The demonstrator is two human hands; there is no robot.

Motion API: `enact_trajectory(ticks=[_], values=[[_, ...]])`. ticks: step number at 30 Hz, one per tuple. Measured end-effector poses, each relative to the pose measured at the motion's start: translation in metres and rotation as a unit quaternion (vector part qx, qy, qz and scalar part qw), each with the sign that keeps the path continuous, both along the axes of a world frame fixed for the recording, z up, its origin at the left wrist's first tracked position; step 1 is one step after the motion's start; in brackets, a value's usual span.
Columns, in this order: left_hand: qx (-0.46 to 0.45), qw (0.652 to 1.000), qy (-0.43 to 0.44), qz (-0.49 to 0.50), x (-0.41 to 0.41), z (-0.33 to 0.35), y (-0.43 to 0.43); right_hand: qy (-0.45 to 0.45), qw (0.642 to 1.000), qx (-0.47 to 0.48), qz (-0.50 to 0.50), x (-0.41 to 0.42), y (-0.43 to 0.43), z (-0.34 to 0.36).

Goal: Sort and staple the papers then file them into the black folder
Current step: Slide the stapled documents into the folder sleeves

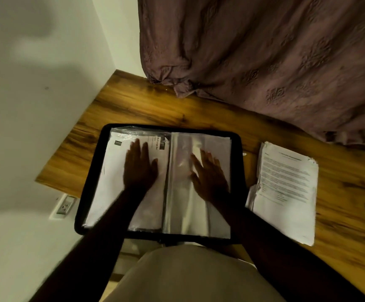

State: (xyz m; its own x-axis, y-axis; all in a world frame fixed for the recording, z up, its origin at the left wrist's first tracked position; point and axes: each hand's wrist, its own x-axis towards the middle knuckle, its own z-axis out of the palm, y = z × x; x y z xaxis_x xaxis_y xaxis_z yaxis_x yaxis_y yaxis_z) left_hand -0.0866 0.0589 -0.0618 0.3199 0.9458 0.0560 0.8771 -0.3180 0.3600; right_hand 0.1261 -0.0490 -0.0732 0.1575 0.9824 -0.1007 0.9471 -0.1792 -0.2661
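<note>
Atop wooden tabletop [133,101], pressed open black folder [199,130]: left hand [139,168] flat on papers [111,171], right hand [209,177] flat on sleeve [181,203].

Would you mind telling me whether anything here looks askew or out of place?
The paper stack right of the black folder is unsquared: lower sheets poke out at its left edge. The folder's near left corner seems to overhang the desk. Nothing looks torn or spilled.

Black folder [241,162] rim, white printed papers [286,192], brown streaky wood-grain surface [133,105], and a dusty mauve curtain [264,51] with a raised floral pattern.
</note>
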Motion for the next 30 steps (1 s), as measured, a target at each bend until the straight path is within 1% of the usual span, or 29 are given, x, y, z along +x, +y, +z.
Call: enact_trajectory(ticks=[2,3,5,7,8,11,13,15,19,21,23,25,26,27,28,30], values=[[0.005,0.997,-0.017,-0.077,0.030,0.005,-0.025,0.009,0.998,-0.019,-0.060,0.017,-0.015,-0.004],[-0.005,0.993,-0.013,-0.114,0.044,0.006,-0.036,0.005,0.997,-0.033,-0.071,0.026,-0.021,-0.005],[-0.077,0.984,0.016,-0.159,0.069,0.004,-0.054,0.003,0.996,-0.065,-0.062,0.038,-0.030,-0.005],[-0.135,0.975,0.047,-0.172,0.086,-0.004,-0.069,0.004,0.997,-0.067,-0.042,0.043,-0.039,-0.006],[-0.147,0.971,0.064,-0.177,0.094,-0.008,-0.078,0.000,0.997,-0.063,-0.037,0.046,-0.044,-0.007],[-0.136,0.968,0.110,-0.180,0.104,-0.018,-0.096,0.003,0.997,-0.073,-0.029,0.053,-0.055,-0.006],[-0.130,0.970,0.112,-0.172,0.103,-0.020,-0.099,0.000,0.996,-0.092,-0.010,0.060,-0.056,-0.001],[-0.133,0.970,0.119,-0.167,0.104,-0.018,-0.099,-0.001,0.996,-0.090,-0.006,0.074,-0.055,0.006],[-0.148,0.969,0.128,-0.152,0.118,-0.007,-0.098,0.020,0.992,-0.046,-0.113,0.129,-0.064,0.015],[-0.142,0.976,0.108,-0.127,0.132,0.002,-0.101,0.023,0.981,-0.054,-0.185,0.160,-0.077,0.020],[-0.117,0.982,0.085,-0.119,0.150,0.010,-0.105,0.043,0.966,-0.065,-0.247,0.182,-0.089,0.025],[-0.094,0.985,0.070,-0.129,0.177,0.017,-0.113,0.052,0.955,-0.046,-0.289,0.194,-0.098,0.027],[-0.098,0.985,0.057,-0.132,0.192,0.022,-0.118,0.053,0.949,-0.032,-0.310,0.199,-0.102,0.027],[-0.114,0.984,0.037,-0.134,0.206,0.029,-0.122,0.055,0.942,-0.016,-0.331,0.202,-0.105,0.028],[-0.149,0.980,0.007,-0.135,0.221,0.037,-0.127,0.057,0.934,0.002,-0.353,0.206,-0.111,0.029],[-0.217,0.961,-0.062,-0.158,0.249,0.040,-0.132,0.077,0.912,0.053,-0.399,0.214,-0.123,0.030]])
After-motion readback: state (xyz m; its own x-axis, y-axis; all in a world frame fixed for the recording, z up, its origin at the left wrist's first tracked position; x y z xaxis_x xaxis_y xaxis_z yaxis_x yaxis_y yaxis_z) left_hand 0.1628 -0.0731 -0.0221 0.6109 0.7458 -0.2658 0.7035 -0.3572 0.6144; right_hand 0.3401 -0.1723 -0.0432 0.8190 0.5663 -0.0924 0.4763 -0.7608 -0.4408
